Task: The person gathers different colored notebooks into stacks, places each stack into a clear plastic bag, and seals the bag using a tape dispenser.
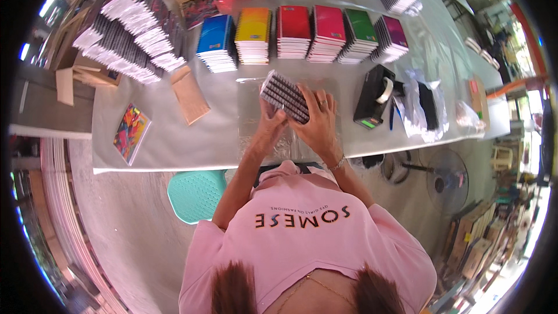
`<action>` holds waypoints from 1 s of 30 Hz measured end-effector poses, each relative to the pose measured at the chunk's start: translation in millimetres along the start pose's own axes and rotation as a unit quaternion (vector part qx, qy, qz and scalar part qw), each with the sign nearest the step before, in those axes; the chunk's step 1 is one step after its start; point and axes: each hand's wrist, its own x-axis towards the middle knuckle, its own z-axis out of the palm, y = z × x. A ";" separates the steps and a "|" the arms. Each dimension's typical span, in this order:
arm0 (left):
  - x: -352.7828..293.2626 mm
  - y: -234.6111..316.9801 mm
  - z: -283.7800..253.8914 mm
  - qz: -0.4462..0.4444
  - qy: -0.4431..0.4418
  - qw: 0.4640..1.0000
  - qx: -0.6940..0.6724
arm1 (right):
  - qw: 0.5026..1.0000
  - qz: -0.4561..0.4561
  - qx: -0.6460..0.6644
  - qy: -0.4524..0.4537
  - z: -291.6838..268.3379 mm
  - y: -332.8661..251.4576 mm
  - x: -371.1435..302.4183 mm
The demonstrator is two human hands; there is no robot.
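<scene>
Between my two hands is a small stack of spiral notebooks (285, 96), tilted so that its rows of dark coil bindings face up. My left hand (270, 125) grips the near left side, thumb against the stack. Over the right end lies my right hand (317, 115), its fingers wrapped round the far side. Under the hands a clear plastic sheet or bag (249, 116) lies flat on the table. Just beyond stand spiral notebook stacks in a row: blue (215, 38), yellow (253, 26), red (293, 26), pink (327, 28), green (360, 30) and purple (393, 34).
Piled wrapped notebooks (129, 32) fill the table's left back. A brown cardboard piece (190, 96) and a colourful notebook (131, 134) lie left. At right are a black tape dispenser (372, 97) and clear plastic bags (421, 107). A teal stool (196, 195) and a fan (446, 180) stand below.
</scene>
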 end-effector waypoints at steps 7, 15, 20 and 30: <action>-17.0 20.9 -7.1 -0.057 0.044 0.984 -0.161 | 0.962 -0.053 0.262 -0.058 -37.2 9.9 21.0; -13.2 24.0 -11.1 0.043 -0.127 0.967 -0.217 | 0.679 0.196 0.630 -0.323 -56.2 7.5 25.9; -3.3 55.5 28.6 0.082 -0.203 0.955 -0.202 | 0.612 0.143 0.693 -0.353 -63.0 -4.5 30.9; -26.4 55.2 16.5 -0.027 0.009 0.997 -0.071 | 0.707 0.230 0.629 -0.226 -52.5 -3.7 38.9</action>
